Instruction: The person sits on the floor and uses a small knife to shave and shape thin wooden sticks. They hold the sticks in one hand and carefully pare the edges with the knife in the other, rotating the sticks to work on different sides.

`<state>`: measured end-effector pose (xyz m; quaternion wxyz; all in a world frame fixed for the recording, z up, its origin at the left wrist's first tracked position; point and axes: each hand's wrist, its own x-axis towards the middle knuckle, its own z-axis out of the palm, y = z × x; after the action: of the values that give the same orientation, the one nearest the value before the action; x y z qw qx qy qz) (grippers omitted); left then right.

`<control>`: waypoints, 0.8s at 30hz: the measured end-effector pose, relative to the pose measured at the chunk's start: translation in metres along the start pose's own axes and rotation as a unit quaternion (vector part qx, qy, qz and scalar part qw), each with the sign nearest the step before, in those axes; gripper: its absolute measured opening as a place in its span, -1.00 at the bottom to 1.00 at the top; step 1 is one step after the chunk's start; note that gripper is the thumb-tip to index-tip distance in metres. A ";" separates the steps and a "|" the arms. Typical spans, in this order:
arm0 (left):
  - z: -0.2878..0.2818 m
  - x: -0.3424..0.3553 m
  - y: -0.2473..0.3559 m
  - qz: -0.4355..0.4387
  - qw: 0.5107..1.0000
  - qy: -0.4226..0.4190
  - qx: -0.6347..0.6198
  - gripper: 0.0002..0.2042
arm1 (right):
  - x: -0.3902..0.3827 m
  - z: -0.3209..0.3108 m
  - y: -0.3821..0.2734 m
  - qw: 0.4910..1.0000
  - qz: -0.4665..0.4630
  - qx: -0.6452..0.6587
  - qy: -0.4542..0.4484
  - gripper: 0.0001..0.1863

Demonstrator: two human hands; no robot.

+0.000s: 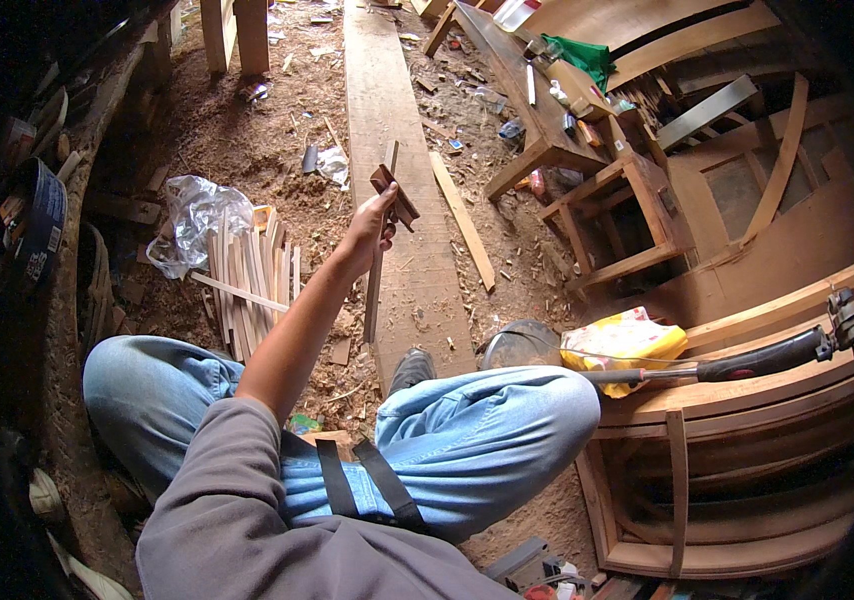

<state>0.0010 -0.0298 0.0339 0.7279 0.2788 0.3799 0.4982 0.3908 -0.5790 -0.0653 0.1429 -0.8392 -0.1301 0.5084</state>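
Observation:
My left hand is raised over a long plank on the floor, its fingers closed. It grips a long, narrow wooden strip, which points down toward my foot. A short, dark brown wooden piece crosses the strip at the top of the hand; I cannot tell whether the two are joined. Below and left of the hand lies a bundle of thin wooden strips, one of them across the others. My right hand is out of view.
The plank runs away over shavings. A clear plastic bag lies left. At right stand a low wooden bench, curved wooden frames, a yellow-and-white packet and a black-gripped rod. My bent knees frame the space in front.

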 end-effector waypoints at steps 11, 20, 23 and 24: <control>0.000 0.000 0.001 -0.002 1.000 0.013 -0.003 -0.60 | -0.001 0.000 0.003 1.000 0.005 0.008 -0.002 -0.74; -0.004 0.001 0.004 0.002 1.000 0.006 -0.014 -0.62 | 0.001 -0.002 0.014 1.000 0.011 0.020 -0.007 -0.76; -0.003 0.002 0.006 -0.002 1.000 0.015 -0.020 -0.64 | 0.001 -0.006 0.024 0.999 0.010 0.030 -0.006 -0.76; -0.002 0.002 0.006 -0.004 1.000 0.015 -0.021 -0.65 | -0.001 -0.013 0.022 0.999 0.004 0.034 -0.004 -0.76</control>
<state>-0.0032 -0.0258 0.0367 0.7295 0.2542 0.3816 0.5076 0.4037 -0.6014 -0.0665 0.1686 -0.8322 -0.1099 0.5167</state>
